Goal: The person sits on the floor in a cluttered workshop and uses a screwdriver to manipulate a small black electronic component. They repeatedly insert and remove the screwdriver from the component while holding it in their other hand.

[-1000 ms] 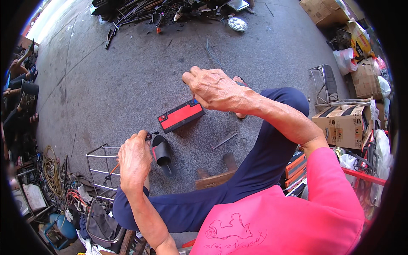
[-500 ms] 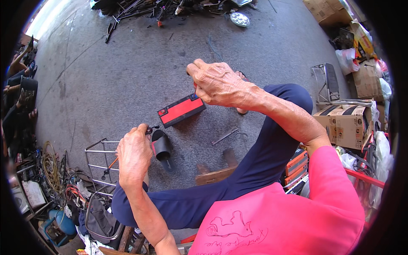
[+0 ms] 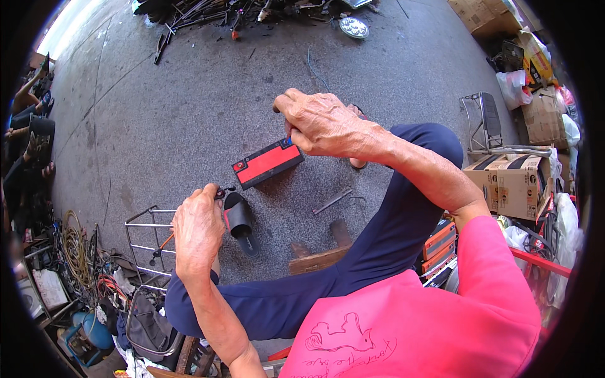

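On the floor in front of me lies a black battery (image 3: 268,165) with a red top and a terminal at each of two corners. Over its right-hand corner, my right hand (image 3: 324,126) is closed with the fingers curled down. A bit of red and blue shows under its fingertips, but what it grips is mostly hidden. My left hand (image 3: 198,227) is closed near my left knee, with a small black piece (image 3: 222,192) poking out past the fingers. An orange cord (image 3: 166,242) hangs beside that hand. A black slide sandal (image 3: 239,223) lies just right of it.
A metal rack (image 3: 142,242) stands at the left, near coiled cables (image 3: 75,252). A wooden piece (image 3: 318,259) and a thin metal strip (image 3: 333,200) lie before me. Cardboard boxes (image 3: 504,183) line the right side. Dark scrap (image 3: 214,16) and a round lamp (image 3: 353,28) are far ahead.
My right hand has shifted very slightly left and down at the battery's corner, and a little more blue shows under it. My left hand stays in nearly the same place.
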`<state>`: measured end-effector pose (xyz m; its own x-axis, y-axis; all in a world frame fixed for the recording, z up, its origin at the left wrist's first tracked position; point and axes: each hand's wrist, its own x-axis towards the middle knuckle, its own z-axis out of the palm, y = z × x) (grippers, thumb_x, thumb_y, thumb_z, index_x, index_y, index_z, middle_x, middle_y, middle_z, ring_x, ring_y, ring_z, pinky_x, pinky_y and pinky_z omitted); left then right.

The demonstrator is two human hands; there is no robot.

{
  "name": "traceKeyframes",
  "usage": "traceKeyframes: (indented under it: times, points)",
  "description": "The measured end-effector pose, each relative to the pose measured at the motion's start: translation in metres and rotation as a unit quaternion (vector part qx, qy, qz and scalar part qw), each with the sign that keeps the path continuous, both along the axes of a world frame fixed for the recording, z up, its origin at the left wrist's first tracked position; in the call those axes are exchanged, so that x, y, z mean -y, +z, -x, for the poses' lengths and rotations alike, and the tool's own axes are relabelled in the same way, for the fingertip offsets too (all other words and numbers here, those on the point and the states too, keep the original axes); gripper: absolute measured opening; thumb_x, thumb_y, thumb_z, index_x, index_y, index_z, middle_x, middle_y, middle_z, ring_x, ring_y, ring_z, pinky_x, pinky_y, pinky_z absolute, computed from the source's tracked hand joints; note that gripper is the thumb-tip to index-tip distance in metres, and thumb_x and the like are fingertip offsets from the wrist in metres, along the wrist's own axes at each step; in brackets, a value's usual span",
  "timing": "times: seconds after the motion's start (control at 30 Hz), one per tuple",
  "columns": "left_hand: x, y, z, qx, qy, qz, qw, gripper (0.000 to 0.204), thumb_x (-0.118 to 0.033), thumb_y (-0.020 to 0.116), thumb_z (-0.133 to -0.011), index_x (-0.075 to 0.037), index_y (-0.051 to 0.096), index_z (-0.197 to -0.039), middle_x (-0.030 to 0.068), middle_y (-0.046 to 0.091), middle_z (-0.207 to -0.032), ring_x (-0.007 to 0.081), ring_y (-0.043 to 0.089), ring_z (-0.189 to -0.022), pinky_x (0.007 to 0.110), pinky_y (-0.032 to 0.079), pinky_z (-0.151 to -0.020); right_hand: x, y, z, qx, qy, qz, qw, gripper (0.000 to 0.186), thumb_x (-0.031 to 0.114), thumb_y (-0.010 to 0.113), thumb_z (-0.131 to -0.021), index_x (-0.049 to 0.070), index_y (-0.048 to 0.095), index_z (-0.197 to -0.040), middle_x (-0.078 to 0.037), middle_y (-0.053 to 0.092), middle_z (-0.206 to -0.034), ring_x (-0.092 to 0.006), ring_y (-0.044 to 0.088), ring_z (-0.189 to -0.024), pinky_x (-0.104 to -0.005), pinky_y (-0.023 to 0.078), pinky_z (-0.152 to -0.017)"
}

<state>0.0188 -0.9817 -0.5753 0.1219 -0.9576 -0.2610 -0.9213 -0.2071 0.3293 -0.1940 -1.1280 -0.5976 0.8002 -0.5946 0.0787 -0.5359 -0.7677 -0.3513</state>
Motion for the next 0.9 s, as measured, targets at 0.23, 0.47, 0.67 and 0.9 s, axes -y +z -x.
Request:
traceKeyframes:
  times: [0.23, 0.47, 0.67, 0.9]
  points:
    - [-0.003, -0.003, -0.003, 0.002, -0.002, 0.006, 1.0, 0.023, -0.004, 0.055, -0.078, 0.002, 0.059, -0.1, 0.0226, 0.061, -0.089, 0.0377, 0.059, -0.086, 0.042, 0.045, -0.075, -0.004, 0.022, -0.012, -0.136, -0.076, -0.097, 0.983, 0.019, 0.019, 0.05, -0.083, 0.001, 0.047, -0.086, -0.016, 0.053, -0.083, -0.0344, 0.058, -0.079, -0.0423, 0.046, -0.068]
    - [0.0, 0.002, 0.001, 0.001, 0.002, -0.012, 1.0, 0.022, -0.005, 0.054, -0.079, 0.002, 0.059, -0.099, 0.022, 0.061, -0.09, 0.0373, 0.059, -0.087, 0.042, 0.045, -0.075, 0.0, 0.003, 0.002, -0.009, -0.027, 0.001, 1.0, 0.021, 0.019, 0.049, -0.083, -0.002, 0.046, -0.083, -0.02, 0.058, -0.077, -0.0357, 0.059, -0.076, -0.044, 0.045, -0.07]
    - [-0.001, 0.001, 0.0, 0.005, 0.005, -0.01, 1.0, 0.022, -0.005, 0.054, -0.079, 0.001, 0.059, -0.099, 0.0214, 0.061, -0.09, 0.0369, 0.059, -0.087, 0.041, 0.045, -0.075, 0.002, 0.013, -0.005, -0.095, -0.113, -0.08, 0.986, 0.023, 0.02, 0.05, -0.082, -0.002, 0.045, -0.085, -0.02, 0.056, -0.078, -0.0354, 0.058, -0.076, -0.0417, 0.045, -0.07]
    - [-0.002, 0.001, -0.001, 0.007, 0.001, -0.012, 1.0, 0.021, -0.005, 0.055, -0.079, 0.001, 0.059, -0.098, 0.0209, 0.061, -0.089, 0.0369, 0.059, -0.086, 0.042, 0.045, -0.075, 0.007, 0.002, 0.009, 0.036, -0.028, -0.037, 0.998, 0.026, 0.023, 0.053, -0.081, -0.002, 0.047, -0.086, -0.019, 0.056, -0.079, -0.0347, 0.058, -0.076, -0.0415, 0.045, -0.07]
